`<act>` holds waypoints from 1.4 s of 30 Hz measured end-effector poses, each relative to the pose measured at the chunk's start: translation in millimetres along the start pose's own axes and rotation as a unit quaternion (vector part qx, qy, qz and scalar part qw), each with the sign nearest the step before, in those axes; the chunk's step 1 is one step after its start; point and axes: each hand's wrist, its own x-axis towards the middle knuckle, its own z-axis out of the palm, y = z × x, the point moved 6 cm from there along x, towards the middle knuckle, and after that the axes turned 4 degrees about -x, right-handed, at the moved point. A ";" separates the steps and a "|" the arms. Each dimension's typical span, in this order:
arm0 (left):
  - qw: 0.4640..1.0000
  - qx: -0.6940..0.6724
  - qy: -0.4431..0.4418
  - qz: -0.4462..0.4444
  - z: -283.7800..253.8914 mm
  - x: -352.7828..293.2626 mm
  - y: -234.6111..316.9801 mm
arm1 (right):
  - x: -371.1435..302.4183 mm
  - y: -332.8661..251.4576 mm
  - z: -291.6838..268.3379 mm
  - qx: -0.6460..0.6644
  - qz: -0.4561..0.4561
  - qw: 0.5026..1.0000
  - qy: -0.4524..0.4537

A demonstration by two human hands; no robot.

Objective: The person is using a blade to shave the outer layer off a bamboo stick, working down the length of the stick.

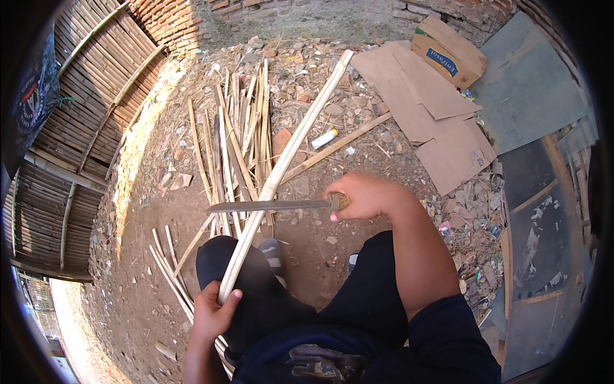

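My left hand (214, 312) is closed around the near end of a long pale bamboo strip (286, 159), which slants up and away to the right over my left knee. In my right hand (359, 195) is the wooden handle of a machete (272, 205), its dark blade pointing left. The blade lies across the bamboo strip at about its middle, and appears to touch it. Several split bamboo strips (246, 128) are piled on the ground beyond my knees. More strips (167, 262) lie beside my left leg.
A cardboard box (449, 52) and flattened cardboard (419, 96) lie at the far right, beside grey sheets (531, 77) and a dark panel (540, 224). Rubble and litter cover the ground, including a small white bottle (325, 139). A bamboo wall (96, 83) stands left, a brick wall (288, 22) behind.
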 end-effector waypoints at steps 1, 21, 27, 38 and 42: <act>1.000 0.000 -0.001 -0.001 -0.6 0.0 -2.6 | 0.5 12.9 -10.5 0.014 0.036 0.999 -0.004; 1.000 -0.011 0.000 -0.003 0.2 0.4 -3.1 | -10.3 37.0 -26.4 0.006 0.071 0.990 0.124; 1.000 -0.006 -0.008 -0.007 1.4 3.5 -3.8 | -8.4 8.1 -12.6 -0.032 0.026 0.997 0.072; 1.000 -0.006 -0.003 -0.003 0.2 2.0 -3.9 | -6.1 51.6 -29.7 -0.017 0.098 0.980 0.175; 1.000 -0.003 -0.003 -0.010 0.5 2.3 0.2 | -4.4 39.7 -22.9 -0.008 0.068 0.987 0.148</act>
